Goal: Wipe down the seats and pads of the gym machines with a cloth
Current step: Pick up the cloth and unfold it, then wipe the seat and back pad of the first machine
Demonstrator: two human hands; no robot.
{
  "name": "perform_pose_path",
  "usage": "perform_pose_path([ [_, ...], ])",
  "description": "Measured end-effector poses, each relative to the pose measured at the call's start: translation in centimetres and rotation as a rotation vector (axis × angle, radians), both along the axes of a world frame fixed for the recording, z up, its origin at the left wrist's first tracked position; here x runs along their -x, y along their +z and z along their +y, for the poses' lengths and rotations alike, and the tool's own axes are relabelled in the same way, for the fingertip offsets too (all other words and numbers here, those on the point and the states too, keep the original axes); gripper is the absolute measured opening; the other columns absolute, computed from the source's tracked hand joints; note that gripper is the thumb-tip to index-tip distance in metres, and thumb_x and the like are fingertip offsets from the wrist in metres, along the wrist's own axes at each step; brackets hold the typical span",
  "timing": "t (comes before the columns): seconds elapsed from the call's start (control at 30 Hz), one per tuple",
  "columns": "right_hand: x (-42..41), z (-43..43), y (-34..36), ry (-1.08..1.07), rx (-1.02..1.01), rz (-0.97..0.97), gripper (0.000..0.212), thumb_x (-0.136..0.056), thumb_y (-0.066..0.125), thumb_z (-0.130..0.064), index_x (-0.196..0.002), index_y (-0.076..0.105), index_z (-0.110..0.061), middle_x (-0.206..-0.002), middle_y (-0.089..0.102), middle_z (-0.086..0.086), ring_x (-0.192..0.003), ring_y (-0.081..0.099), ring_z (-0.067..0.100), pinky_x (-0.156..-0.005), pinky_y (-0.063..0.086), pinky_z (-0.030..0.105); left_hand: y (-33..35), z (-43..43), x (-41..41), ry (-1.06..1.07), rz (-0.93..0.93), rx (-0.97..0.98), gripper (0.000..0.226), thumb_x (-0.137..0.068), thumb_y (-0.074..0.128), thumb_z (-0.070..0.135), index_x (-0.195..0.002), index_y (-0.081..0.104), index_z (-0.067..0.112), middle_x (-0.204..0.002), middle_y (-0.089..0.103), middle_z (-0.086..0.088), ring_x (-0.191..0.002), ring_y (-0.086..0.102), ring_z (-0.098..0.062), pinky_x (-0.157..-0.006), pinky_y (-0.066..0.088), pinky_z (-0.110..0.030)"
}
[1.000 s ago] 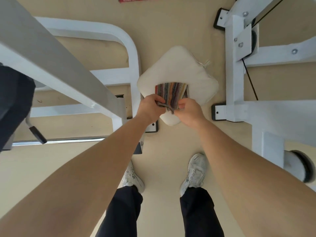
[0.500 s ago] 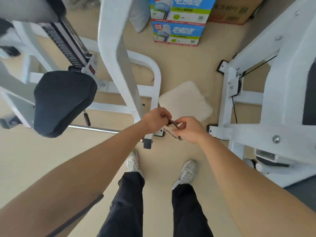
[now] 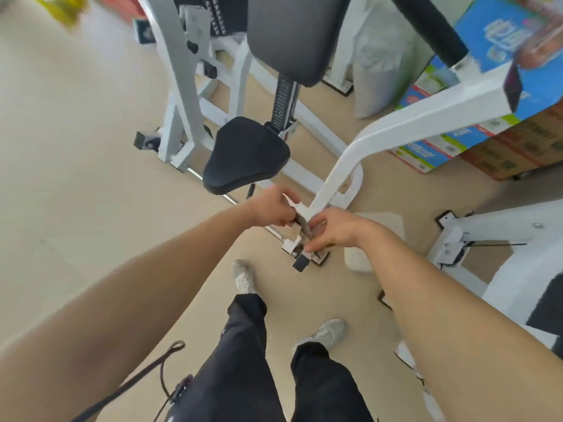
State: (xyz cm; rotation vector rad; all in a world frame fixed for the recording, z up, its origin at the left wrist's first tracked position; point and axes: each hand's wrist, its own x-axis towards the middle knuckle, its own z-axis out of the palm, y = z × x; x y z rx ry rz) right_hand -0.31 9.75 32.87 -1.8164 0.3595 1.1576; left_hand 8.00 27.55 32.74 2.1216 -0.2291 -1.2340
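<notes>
My left hand and my right hand meet in front of me, both pinching a folded striped cloth; only a thin edge of it shows between the fingers. Just beyond my left hand stands a gym machine with a black seat and a black back pad above it. A white machine arm with a black foam roller crosses behind my hands.
A white cushion lies on the beige floor to the right of my hands. Another white machine frame stands at right. Blue and brown cartons are stacked at upper right, with a white sack beside them. My feet are below.
The view has swung up and left from the white floor cushion to the machine with the black seat. The cloth, spread flat before, is now folded small between both hands.
</notes>
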Motion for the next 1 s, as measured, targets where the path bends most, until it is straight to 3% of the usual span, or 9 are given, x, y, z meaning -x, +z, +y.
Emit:
perform_pose_path([
  [0.07, -2.9, 2.6, 1.5, 0.037, 0.007, -0.023, 0.073, -0.043, 0.093, -0.041, -0.109, 0.070, -0.020, -0.090, 0.079, 0.001, -0.092, 0.075, 0.020, -0.098, 0.055, 0.044, 1.8, 3.0, -1.9, 0.126, -0.024, 0.060, 0.029, -0.086, 0.064, 0.005, -0.114, 0.059, 0.011, -0.082, 0.066, -0.004, -0.064, 0.068, -0.014, -0.068, 0.062, -0.028],
  [0.17, -7.4, 6.3, 2.9, 0.115, 0.018, -0.038, 0.071, -0.048, 0.094, -0.041, -0.111, 0.069, -0.020, -0.089, 0.079, 0.001, -0.088, 0.076, 0.019, -0.096, 0.056, 0.044, 3.3, 7.7, -5.0, 0.285, -0.037, 0.149, 0.028, -0.084, 0.065, 0.000, -0.109, 0.060, 0.012, -0.085, 0.064, -0.005, -0.070, 0.069, -0.017, -0.065, 0.059, -0.025],
  [0.3, -13.0, 10.6, 4.5, 0.155, 0.035, -0.104, 0.021, -0.082, 0.081, -0.018, -0.098, 0.071, -0.027, -0.089, 0.074, 0.001, -0.084, 0.069, 0.016, -0.082, 0.055, 0.029, 3.3, 13.6, -9.4, 0.381, -0.057, 0.192, 0.027, -0.086, 0.066, 0.000, -0.107, 0.060, 0.015, -0.082, 0.063, -0.003, -0.073, 0.066, -0.018, -0.068, 0.059, -0.027],
  [0.4, -16.6, 13.2, 4.6, 0.007, 0.136, -0.252, 0.015, -0.090, 0.060, -0.008, -0.079, 0.069, -0.014, -0.077, 0.061, 0.002, -0.075, 0.055, 0.016, -0.065, 0.043, 0.029, 1.8, 16.9, -12.4, 0.301, -0.166, 0.095, 0.028, -0.089, 0.063, 0.010, -0.115, 0.063, 0.020, -0.090, 0.062, 0.004, -0.082, 0.065, -0.014, -0.074, 0.057, -0.028],
  [0.5, -19.5, 15.1, 3.3, -0.242, 0.185, -0.347, 0.030, -0.086, 0.047, -0.005, -0.059, 0.041, -0.016, -0.063, 0.040, 0.000, -0.064, 0.037, 0.018, -0.058, 0.025, 0.034, -0.2, 18.6, -14.8, 0.174, -0.238, 0.014, 0.021, -0.094, 0.061, 0.027, -0.113, 0.069, 0.021, -0.095, 0.067, 0.006, -0.091, 0.066, -0.014, -0.079, 0.054, -0.028],
  [0.67, -21.6, 15.5, -0.9, -0.327, 0.265, -0.284, 0.029, -0.094, 0.038, -0.011, -0.065, 0.039, -0.015, -0.067, 0.043, 0.003, -0.066, 0.040, 0.022, -0.053, 0.027, 0.031, -4.1, 20.0, -17.3, 0.095, -0.213, -0.032, 0.027, -0.098, 0.056, 0.041, -0.077, 0.063, 0.026, -0.076, 0.061, 0.005, -0.074, 0.057, -0.012, -0.064, 0.045, -0.027],
  [0.77, -21.2, 15.0, -4.7, -0.307, 0.243, -0.183, 0.023, -0.096, 0.044, -0.027, -0.084, 0.053, -0.011, -0.084, 0.057, 0.007, -0.078, 0.053, 0.022, -0.062, 0.041, 0.031, -6.8, 20.0, -18.6, 0.153, -0.154, -0.018, 0.028, -0.096, 0.059, 0.042, -0.074, 0.062, 0.027, -0.077, 0.060, 0.006, -0.073, 0.057, -0.009, -0.061, 0.043, -0.022],
  [0.87, -21.1, 14.2, -8.1, -0.355, 0.126, -0.089, 0.051, -0.081, 0.058, -0.060, -0.110, 0.067, -0.019, -0.105, 0.070, 0.001, -0.100, 0.065, 0.018, -0.088, 0.055, 0.042, -9.3, 19.0, -20.1, 0.141, -0.098, -0.014, 0.027, -0.097, 0.058, 0.044, -0.074, 0.061, 0.028, -0.081, 0.062, 0.006, -0.078, 0.062, -0.013, -0.063, 0.045, -0.022],
  [1.0, -23.0, 12.8, -11.6, -0.326, 0.050, -0.024, 0.036, -0.080, 0.077, -0.048, -0.108, 0.069, -0.028, -0.101, 0.073, -0.010, -0.096, 0.068, 0.010, -0.079, 0.056, 0.032, -12.4, 17.1, -23.7, 0.111, -0.029, -0.068, 0.027, -0.093, 0.061, 0.049, -0.078, 0.063, 0.027, -0.084, 0.066, 0.003, -0.084, 0.067, -0.017, -0.067, 0.049, -0.026],
])
